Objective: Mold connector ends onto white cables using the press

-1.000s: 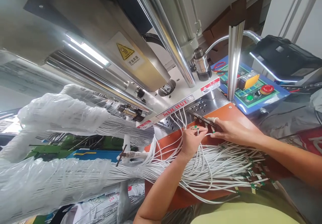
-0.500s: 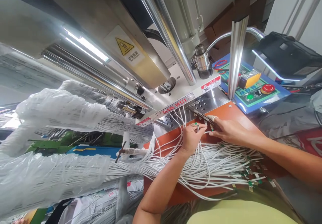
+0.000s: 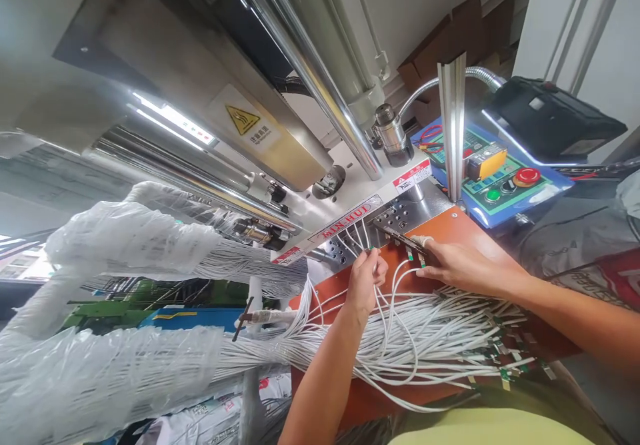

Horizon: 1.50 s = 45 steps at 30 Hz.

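Note:
My left hand (image 3: 367,278) is closed around several white cables in front of the press, and a small green connector end shows at its fingertips. My right hand (image 3: 453,265), with a pale covering on one finger, grips the near end of a dark metal strip (image 3: 395,233). That strip reaches from the hand toward the steel plate under the press. Two cable ends with green boards and metal plugs (image 3: 411,257) sit along the strip beside my right fingers. Below both hands lies a large bundle of white cables (image 3: 425,332), their connector ends fanned out at the right.
The press (image 3: 345,222) stands over the orange work surface (image 3: 465,232), with several cables running under its head. A blue control box (image 3: 520,192) with a red button is at the right. Plastic-wrapped cable bundles (image 3: 135,238) hang at the left. A metal post (image 3: 453,132) rises behind.
My left hand has moved left, away from the strip, and its fingers have curled round cables. Another cable end now stays at the strip by my right hand, which keeps its grip.

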Motion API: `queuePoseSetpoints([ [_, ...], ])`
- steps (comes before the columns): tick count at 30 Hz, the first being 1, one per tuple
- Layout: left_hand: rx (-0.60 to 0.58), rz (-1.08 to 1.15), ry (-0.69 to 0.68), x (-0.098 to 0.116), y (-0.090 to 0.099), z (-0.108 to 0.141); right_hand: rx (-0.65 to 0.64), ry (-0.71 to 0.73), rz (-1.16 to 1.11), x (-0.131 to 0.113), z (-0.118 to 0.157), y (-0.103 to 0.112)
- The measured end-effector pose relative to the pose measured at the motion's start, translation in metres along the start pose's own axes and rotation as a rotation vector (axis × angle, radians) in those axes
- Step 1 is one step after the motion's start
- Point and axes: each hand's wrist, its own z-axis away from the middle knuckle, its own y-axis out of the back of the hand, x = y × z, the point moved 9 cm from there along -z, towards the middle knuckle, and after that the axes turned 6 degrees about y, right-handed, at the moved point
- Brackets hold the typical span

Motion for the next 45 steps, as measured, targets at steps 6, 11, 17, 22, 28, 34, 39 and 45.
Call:
queuePoseSetpoints([
  [6, -0.013, -0.267, 0.082, -0.007, -0.009, -0.009, -0.014, -0.039, 0.001, 0.003, 0.0, 0.001],
  [11, 0.066, -0.488, 0.044, -0.004, -0.012, -0.022, -0.023, -0.041, -0.014, 0.004, -0.001, -0.001],
  [17, 0.054, -0.588, 0.049, -0.001, -0.016, -0.033, -0.029, -0.044, -0.018, 0.003, -0.001, 0.001],
  [22, -0.002, -0.519, 0.111, -0.003, -0.019, -0.037, -0.02, -0.038, -0.015, 0.002, -0.001, 0.002],
  [28, -0.086, -0.457, 0.218, -0.008, -0.021, -0.04, -0.02, -0.03, 0.014, 0.004, -0.001, 0.001],
  [34, -0.093, -0.463, 0.234, -0.008, -0.022, -0.039, -0.02, -0.038, 0.006, 0.005, 0.0, 0.001],
  [39, -0.092, -0.451, 0.239, -0.009, -0.02, -0.039, -0.009, -0.031, -0.021, 0.001, 0.0, 0.004],
  [45, -0.044, -0.363, 0.232, -0.014, -0.017, -0.041, -0.007, -0.051, 0.029, 0.002, 0.0, 0.002],
])
